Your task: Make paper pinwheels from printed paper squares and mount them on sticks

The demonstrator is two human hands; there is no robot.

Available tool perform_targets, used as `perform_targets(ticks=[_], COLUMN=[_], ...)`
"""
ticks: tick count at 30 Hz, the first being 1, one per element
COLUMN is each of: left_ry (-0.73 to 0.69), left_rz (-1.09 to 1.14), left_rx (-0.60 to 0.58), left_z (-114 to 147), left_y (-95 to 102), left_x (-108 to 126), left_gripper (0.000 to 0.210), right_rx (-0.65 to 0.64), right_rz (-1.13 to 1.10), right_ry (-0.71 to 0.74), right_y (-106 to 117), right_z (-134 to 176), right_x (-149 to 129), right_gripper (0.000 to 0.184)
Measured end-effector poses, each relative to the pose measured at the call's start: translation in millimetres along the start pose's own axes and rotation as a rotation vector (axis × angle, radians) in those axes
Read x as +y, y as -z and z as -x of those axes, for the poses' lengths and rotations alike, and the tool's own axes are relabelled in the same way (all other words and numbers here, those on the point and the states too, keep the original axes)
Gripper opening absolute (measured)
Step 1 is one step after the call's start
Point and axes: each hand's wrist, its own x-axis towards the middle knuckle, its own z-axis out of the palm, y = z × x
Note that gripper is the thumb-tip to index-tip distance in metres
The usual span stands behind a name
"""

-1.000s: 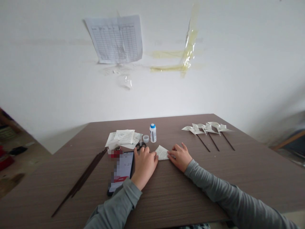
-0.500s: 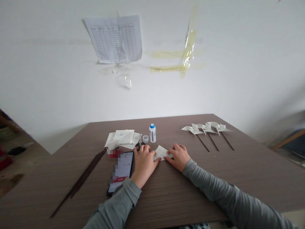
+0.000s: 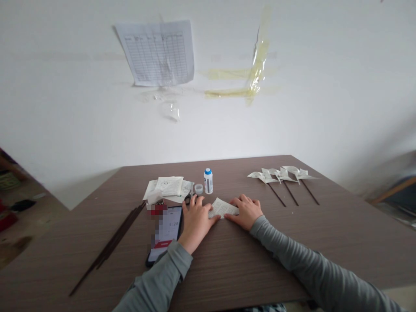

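A small printed sheet of paper (image 3: 224, 207), folded to a triangle with its peak away from me, lies on the table between my hands. My left hand (image 3: 197, 217) has its thumb and fingers on the paper's left corner. On the right corner rests my right hand (image 3: 246, 212), its thumb at the near edge and its fingers curled over the paper. Just beyond my left fingers lie scissors (image 3: 188, 198), partly hidden. Behind the paper stand a white bottle with a blue top (image 3: 208, 181) and a small translucent cap (image 3: 199, 189).
Several paper sheets (image 3: 169, 186) are piled at the back left. A phone (image 3: 166, 234) lies beside my left wrist, with a bundle of dark sticks (image 3: 112, 242) farther left. Three paper pinwheels (image 3: 264, 177) on sticks lie at the back right of the brown table (image 3: 247, 268).
My right hand has shifted slightly to the right, and more of the paper's right part shows. My left hand stays nearly in place on the left corner.
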Motion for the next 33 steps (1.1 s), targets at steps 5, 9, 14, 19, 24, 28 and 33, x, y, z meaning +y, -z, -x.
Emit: perform_targets(ticks=[5, 9, 14, 19, 24, 28, 33], left_ry=[-0.019, -0.020, 0.000, 0.022, 0.027, 0.025, 0.030], left_rz=[-0.012, -0.013, -0.013, -0.023, -0.016, -0.006, 0.002], left_rx=[-0.008, -0.012, -0.037, -0.081, -0.081, -0.068, -0.084], left_z=[1, 2, 3, 4, 4, 4, 4], left_y=[-1.6, -1.1, 3.4, 7.4, 8.2, 8.5, 9.3], left_x=[-2, -2, 0, 4, 4, 4, 5], left_gripper=[0.022, 0.025, 0.027, 0.030, 0.030, 0.028, 0.029], right_rx=[-0.067, -0.080, -0.163, -0.237, -0.240, -0.214, -0.109], right_rz=[-0.034, -0.016, -0.001, -0.014, -0.026, -0.035, -0.077], right_ry=[-0.067, -0.085, -0.145, -0.226, -0.247, -0.244, -0.226], right_y=[12, 14, 22, 29, 30, 21, 4], right_z=[-1, -3, -7, -10, -14, -19, -24], right_x=[7, 14, 22, 31, 43, 53, 65], right_gripper=[0.053, 0.056, 0.068, 0.078, 0.082, 0.083, 0.080])
